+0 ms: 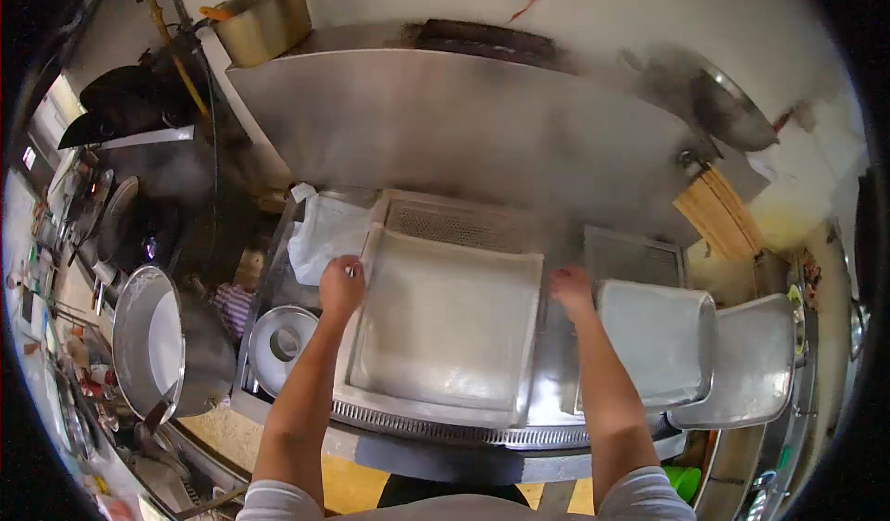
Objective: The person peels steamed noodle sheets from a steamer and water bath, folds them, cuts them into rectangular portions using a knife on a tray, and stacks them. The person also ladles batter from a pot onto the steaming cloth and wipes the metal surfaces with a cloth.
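A wide rectangular tray (445, 326) with a pale, smooth surface lies in the middle of the metal counter, slightly tilted. At its upper left edge is my left hand (343, 285), closed like a fist; its fingertips are hidden, and a small shiny spot shows on it. My right hand (570, 289) is beside the tray's upper right corner, a small gap away, with its fingers curled. What either hand holds, if anything, cannot be made out. Behind the tray shows a perforated metal panel (454, 227).
Two rectangular metal trays, one pale-filled (654, 345) and one outer (742, 363), stand at right. A white cloth (329, 234) and a round ring-shaped pan (281, 349) lie left. Farther left is a large pot (148, 336). A metal backsplash (426, 122) rises behind; steam blurs parts.
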The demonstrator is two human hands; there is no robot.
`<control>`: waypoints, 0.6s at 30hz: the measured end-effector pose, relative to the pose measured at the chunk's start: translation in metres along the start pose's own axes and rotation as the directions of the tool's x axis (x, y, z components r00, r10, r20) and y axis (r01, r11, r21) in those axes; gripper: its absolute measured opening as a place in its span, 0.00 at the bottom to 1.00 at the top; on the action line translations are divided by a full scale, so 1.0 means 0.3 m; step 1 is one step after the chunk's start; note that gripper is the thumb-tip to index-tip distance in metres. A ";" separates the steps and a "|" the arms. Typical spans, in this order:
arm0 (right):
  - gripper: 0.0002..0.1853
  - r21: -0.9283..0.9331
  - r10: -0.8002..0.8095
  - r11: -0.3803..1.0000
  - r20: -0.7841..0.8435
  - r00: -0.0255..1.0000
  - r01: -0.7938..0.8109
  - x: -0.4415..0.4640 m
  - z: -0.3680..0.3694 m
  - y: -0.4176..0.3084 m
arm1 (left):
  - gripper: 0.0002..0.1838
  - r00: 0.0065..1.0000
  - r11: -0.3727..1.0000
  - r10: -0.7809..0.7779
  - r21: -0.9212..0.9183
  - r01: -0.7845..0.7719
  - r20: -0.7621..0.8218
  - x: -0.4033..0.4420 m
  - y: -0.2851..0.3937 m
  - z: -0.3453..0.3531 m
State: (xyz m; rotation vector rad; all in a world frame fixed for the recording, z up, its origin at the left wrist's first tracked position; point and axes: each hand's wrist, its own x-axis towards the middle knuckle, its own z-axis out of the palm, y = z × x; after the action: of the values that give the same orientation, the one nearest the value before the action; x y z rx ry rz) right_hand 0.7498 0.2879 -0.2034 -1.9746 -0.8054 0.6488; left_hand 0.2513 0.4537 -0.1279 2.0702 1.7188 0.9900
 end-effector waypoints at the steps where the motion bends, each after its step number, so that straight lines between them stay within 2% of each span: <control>1: 0.09 0.058 0.017 0.998 -0.017 1.000 -0.016 0.030 0.022 -0.017 | 0.12 0.999 0.999 -0.033 0.003 0.033 0.016 0.047 -0.014 0.016; 3: 0.11 -0.008 -0.005 1.000 -0.036 0.999 0.005 0.071 0.057 -0.063 | 0.13 0.995 0.996 -0.093 0.003 0.093 0.047 0.132 -0.017 0.066; 5: 0.11 -0.254 -0.088 0.964 -0.027 0.996 0.078 0.053 0.058 -0.160 | 0.13 0.998 0.999 -0.037 -0.013 0.037 0.051 0.212 -0.030 0.133; 9: 0.12 -0.296 -0.202 0.941 -0.106 0.974 0.163 0.059 0.084 -0.182 | 0.13 0.993 0.997 0.053 -0.053 -0.048 0.101 0.308 -0.055 0.247; 11: 0.13 -0.323 -0.206 0.934 -0.143 0.968 0.152 0.101 0.113 -0.083 | 0.12 0.991 0.999 -0.034 -0.022 0.037 0.128 0.315 0.012 0.222; 12: 0.13 -0.331 -0.196 0.932 -0.112 0.974 0.149 0.095 0.099 -0.106 | 0.12 0.987 0.997 -0.077 -0.005 0.078 0.141 0.317 0.040 0.218; 14: 0.13 -0.345 -0.175 0.927 -0.047 0.983 0.148 0.065 0.090 -0.209 | 0.11 0.990 0.998 -0.059 -0.014 0.061 0.131 0.320 0.033 0.241; 17: 0.10 -0.360 -0.169 0.922 -0.049 0.984 0.141 0.045 0.090 -0.256 | 0.07 0.996 0.997 0.002 -0.071 0.004 0.086 0.316 -0.003 0.263; 18: 0.09 -0.309 -0.171 0.941 -0.075 0.982 0.140 0.047 0.089 -0.243 | 0.05 0.997 0.995 0.027 -0.097 -0.020 0.066 0.312 -0.008 0.260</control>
State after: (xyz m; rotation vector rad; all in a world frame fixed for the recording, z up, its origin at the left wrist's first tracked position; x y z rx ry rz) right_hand 0.7196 0.3420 -0.1544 -2.1706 -1.0359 0.3433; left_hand 0.3059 0.5590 -0.1558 2.0434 1.5857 0.9778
